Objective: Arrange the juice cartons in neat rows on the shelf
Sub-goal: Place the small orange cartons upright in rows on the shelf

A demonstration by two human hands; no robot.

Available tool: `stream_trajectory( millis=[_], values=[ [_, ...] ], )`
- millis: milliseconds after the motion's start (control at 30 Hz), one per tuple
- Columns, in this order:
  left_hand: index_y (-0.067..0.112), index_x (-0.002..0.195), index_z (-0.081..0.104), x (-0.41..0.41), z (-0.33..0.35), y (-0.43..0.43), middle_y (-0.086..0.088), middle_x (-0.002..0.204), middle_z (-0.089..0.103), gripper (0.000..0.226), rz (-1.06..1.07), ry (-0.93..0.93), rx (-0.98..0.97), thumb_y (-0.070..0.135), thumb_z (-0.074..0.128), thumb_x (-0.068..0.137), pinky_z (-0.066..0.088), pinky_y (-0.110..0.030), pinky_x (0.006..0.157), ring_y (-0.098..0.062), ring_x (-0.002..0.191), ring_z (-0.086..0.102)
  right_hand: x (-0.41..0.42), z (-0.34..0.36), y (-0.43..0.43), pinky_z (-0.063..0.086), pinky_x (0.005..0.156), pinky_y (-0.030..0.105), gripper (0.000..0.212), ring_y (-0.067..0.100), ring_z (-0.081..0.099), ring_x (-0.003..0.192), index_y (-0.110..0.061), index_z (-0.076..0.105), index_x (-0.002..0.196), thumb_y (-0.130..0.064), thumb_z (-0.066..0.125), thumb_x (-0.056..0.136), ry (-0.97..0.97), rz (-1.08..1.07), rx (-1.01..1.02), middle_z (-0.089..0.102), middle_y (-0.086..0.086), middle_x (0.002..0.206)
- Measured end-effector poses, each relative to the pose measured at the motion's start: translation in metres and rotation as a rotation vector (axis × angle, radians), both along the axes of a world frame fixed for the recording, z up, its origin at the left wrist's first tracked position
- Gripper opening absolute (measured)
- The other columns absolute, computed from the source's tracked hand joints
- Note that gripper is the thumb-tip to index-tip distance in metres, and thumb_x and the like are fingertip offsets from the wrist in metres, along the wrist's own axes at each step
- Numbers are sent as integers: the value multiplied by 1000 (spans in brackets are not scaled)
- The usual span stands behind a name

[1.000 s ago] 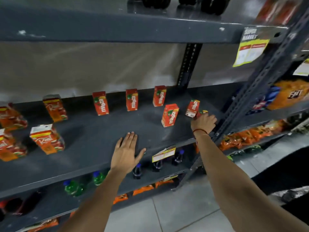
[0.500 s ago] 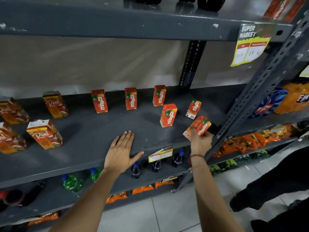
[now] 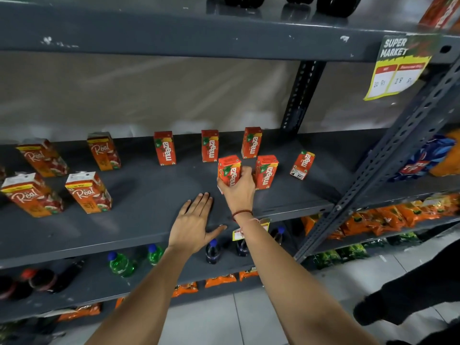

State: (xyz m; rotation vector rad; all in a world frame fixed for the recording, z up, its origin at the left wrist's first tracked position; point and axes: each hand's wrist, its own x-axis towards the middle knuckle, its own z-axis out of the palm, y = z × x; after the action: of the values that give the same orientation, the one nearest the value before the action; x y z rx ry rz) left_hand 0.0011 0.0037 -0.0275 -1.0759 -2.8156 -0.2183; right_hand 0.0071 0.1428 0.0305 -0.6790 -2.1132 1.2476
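My right hand grips a small red Maaza carton upright on the dark grey shelf, just left of another Maaza carton. A third one leans tilted further right. Three Maaza cartons stand in a back row. Several larger orange Real cartons stand at the left. My left hand lies flat and open on the shelf near its front edge, holding nothing.
A slanted perforated upright bounds the shelf on the right; a price tag hangs from the shelf above. Bottles and orange snack packs fill lower shelves. A person's dark leg and shoe is at the lower right.
My right hand picked up a Maaza carton at the shelf's right end and carried it left, now holding it upright beside the front-row carton. My left hand stayed flat.
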Motion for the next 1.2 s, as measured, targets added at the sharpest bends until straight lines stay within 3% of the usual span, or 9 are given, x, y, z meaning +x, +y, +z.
stream_trajectory(
  millis=[233, 333, 467, 600, 767, 967, 1067, 1133, 1200],
  values=[
    [4, 135, 44, -1, -2, 1, -12, 141, 46, 87, -5, 22, 21, 71, 28, 83, 33, -44, 108, -23, 131, 41, 13, -27, 10, 52, 84, 34, 63, 21, 61, 95, -7, 47, 110, -25, 85, 64, -34, 44, -36, 63, 12, 106],
    [4, 135, 46, -1, -3, 1, -12, 140, 47, 86, 1, 43, 7, 72, 25, 84, 34, -44, 107, -24, 130, 42, 40, -36, 27, 54, 78, 33, 46, 19, 60, 88, -5, 55, 107, -25, 78, 73, 53, -68, 6, 63, 11, 102],
    [5, 134, 47, -1, -5, 1, -11, 140, 48, 88, 9, 64, -14, 72, 20, 85, 34, -43, 107, -24, 130, 43, 55, -29, 81, 55, 74, 45, 20, 25, 61, 83, -8, 55, 98, -21, 64, 86, 136, -337, 8, 63, 14, 95],
    [5, 135, 46, -2, -7, 1, -11, 141, 47, 85, 12, 81, -23, 71, 28, 84, 33, -43, 107, -24, 130, 42, 30, -9, 146, 47, 86, 44, 36, 35, 53, 107, 2, 52, 108, -25, 63, 86, -49, -496, 83, 56, 22, 112],
    [6, 135, 46, -2, -7, 1, -11, 142, 46, 84, 17, 87, -16, 70, 33, 83, 30, -42, 108, -24, 131, 41, -8, -3, 181, 41, 97, 43, 81, 38, 45, 120, 8, 36, 129, -51, 63, 81, -521, -399, 116, 48, 26, 129],
    [5, 135, 46, -2, -5, 2, -12, 141, 47, 86, 24, 78, -14, 72, 27, 84, 30, -43, 107, -24, 130, 43, -12, -6, 183, 46, 91, 40, 53, 37, 56, 110, 3, 53, 116, -33, 66, 80, -444, -441, -29, 59, 23, 119],
    [5, 134, 47, 0, -4, 2, -12, 140, 48, 86, 22, 71, -1, 71, 27, 84, 31, -42, 107, -24, 129, 43, -4, -2, 185, 49, 89, 39, 47, 35, 61, 103, 0, 61, 108, -37, 63, 80, -341, -472, -242, 66, 19, 111],
    [5, 134, 47, 0, -3, 1, -12, 140, 48, 86, 24, 59, 4, 71, 26, 84, 31, -42, 107, -24, 129, 44, 8, 6, 185, 53, 91, 38, 55, 30, 63, 98, 0, 56, 115, -40, 64, 79, -218, -499, -534, 63, 15, 110],
    [4, 134, 47, 1, -1, 1, -12, 139, 49, 88, 22, 42, 0, 72, 20, 85, 33, -43, 107, -24, 128, 44, 25, 13, 174, 54, 90, 36, 63, 26, 60, 99, -1, 45, 124, -36, 69, 77, 40, -453, -890, 55, 14, 110]
  ],
)
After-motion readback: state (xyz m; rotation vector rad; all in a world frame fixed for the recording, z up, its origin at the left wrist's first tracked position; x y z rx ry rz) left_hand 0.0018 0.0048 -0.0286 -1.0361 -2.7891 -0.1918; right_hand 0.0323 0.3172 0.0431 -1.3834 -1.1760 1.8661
